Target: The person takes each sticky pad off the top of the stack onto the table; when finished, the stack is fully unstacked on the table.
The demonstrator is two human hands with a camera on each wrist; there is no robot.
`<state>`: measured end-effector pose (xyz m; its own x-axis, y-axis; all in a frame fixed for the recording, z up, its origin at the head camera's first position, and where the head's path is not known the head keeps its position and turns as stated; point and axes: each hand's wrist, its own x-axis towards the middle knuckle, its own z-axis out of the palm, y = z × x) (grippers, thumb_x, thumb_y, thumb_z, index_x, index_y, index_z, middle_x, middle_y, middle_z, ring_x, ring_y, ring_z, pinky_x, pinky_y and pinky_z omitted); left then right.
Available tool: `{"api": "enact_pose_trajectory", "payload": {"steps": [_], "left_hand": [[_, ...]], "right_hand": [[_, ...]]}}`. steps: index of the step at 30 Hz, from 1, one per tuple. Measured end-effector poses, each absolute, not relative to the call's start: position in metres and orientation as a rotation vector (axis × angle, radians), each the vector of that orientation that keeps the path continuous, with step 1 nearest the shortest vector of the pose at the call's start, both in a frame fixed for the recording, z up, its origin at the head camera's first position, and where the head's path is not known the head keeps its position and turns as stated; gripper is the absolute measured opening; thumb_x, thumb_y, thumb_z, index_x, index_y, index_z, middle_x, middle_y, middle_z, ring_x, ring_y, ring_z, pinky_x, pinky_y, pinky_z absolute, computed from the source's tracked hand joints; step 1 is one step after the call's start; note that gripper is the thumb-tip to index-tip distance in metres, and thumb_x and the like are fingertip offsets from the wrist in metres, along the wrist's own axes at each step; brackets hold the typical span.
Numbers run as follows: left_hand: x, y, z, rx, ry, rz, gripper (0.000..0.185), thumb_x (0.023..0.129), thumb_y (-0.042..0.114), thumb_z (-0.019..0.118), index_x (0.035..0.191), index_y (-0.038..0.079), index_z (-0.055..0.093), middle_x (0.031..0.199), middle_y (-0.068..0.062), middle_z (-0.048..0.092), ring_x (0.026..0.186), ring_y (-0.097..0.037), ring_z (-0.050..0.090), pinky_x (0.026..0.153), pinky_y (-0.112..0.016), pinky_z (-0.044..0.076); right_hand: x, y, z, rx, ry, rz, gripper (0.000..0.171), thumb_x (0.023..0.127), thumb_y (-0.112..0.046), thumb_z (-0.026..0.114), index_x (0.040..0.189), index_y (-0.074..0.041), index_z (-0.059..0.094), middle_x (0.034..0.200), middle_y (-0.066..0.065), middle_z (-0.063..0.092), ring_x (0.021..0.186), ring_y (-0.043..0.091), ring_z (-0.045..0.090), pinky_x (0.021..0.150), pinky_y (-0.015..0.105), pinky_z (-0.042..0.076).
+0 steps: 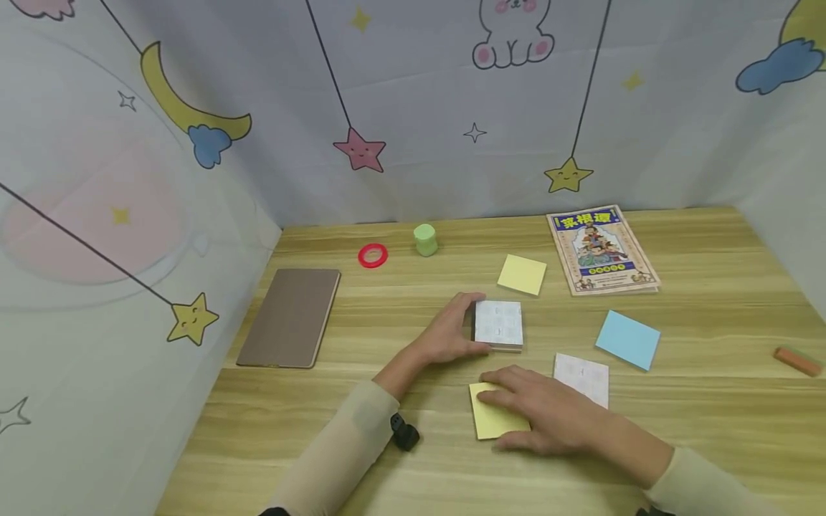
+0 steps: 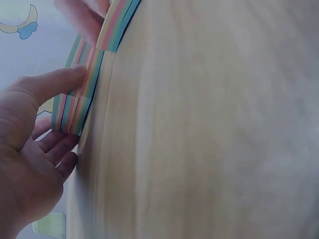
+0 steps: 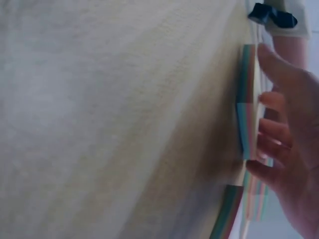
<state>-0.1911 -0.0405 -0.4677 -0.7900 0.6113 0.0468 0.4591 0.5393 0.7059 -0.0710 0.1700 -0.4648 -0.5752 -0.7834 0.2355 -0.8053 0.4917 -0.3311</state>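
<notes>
Gripping the white-topped stack [image 1: 500, 322] with left hand [image 1: 450, 334] and the nearer yellow pad [image 1: 493, 421] with right hand [image 1: 543, 411], both on the worktop [image 1: 258, 416], expect little weight, some bending and perhaps sliding layers, so better pinch low, at opposite edges.

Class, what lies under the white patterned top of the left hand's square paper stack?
The square paper stack shows striped edges: yellow, pink, blue-green. Covered: the inner sheets' faces and the wood-grain tabletop directly beneath.
</notes>
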Motion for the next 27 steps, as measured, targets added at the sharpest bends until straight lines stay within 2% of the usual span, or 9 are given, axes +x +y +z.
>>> {"api": "enact_pose_trajectory", "payload": {"steps": [3, 8, 12, 17, 27], "left_hand": [[-0.191, -0.041, -0.468, 0.916, 2.570, 1.094, 0.090, 0.075, 0.024, 0.088, 0.146, 0.006, 0.036, 0.139, -0.010, 0.047, 0.130, -0.020, 0.044, 0.111, -0.032, 0.032], [-0.190, -0.041, -0.468, 0.934, 2.571, 1.103, 0.088, 0.075, 0.025, 0.087, 0.145, 0.005, 0.037, 0.138, -0.011, 0.047, 0.129, -0.020, 0.044, 0.110, -0.033, 0.034], [-0.190, -0.041, -0.468, 0.934, 2.564, 1.111, 0.088, 0.075, 0.026, 0.087, 0.145, 0.005, 0.038, 0.138, -0.011, 0.047, 0.127, -0.019, 0.045, 0.109, -0.032, 0.035], [-0.190, -0.041, -0.467, 0.931, 2.561, 1.105, 0.089, 0.075, 0.026, 0.087, 0.146, 0.006, 0.036, 0.139, -0.009, 0.047, 0.129, -0.018, 0.044, 0.110, -0.032, 0.034], [-0.191, -0.042, -0.470, 0.942, 2.552, 1.127, 0.089, 0.075, 0.026, 0.087, 0.146, 0.006, 0.036, 0.140, -0.010, 0.046, 0.131, -0.018, 0.043, 0.110, -0.030, 0.033]], "right_hand": [[-0.077, 0.171, -0.459, 1.395, -2.657, 0.631, 0.056, 0.090, -0.053, 0.065, 0.131, -0.016, 0.061, 0.137, 0.002, 0.053, 0.126, 0.017, 0.048, 0.100, 0.040, 0.045], [-0.099, 0.177, -0.448, 1.283, -2.612, 0.689, 0.048, 0.088, -0.039, 0.073, 0.128, -0.014, 0.064, 0.135, 0.003, 0.055, 0.122, 0.020, 0.052, 0.100, 0.042, 0.045], [-0.121, 0.184, -0.446, 1.138, -2.666, 0.678, 0.058, 0.083, -0.029, 0.078, 0.136, -0.013, 0.057, 0.140, 0.011, 0.050, 0.124, 0.030, 0.050, 0.099, 0.049, 0.045], [-0.143, 0.186, -0.452, 1.057, -2.770, 0.676, 0.071, 0.084, -0.030, 0.079, 0.143, -0.008, 0.048, 0.148, 0.022, 0.039, 0.133, 0.038, 0.039, 0.104, 0.054, 0.039], [-0.161, 0.178, -0.455, 1.034, -2.887, 0.665, 0.066, 0.086, -0.034, 0.076, 0.142, -0.009, 0.051, 0.148, 0.021, 0.041, 0.134, 0.039, 0.039, 0.107, 0.054, 0.036]]}}
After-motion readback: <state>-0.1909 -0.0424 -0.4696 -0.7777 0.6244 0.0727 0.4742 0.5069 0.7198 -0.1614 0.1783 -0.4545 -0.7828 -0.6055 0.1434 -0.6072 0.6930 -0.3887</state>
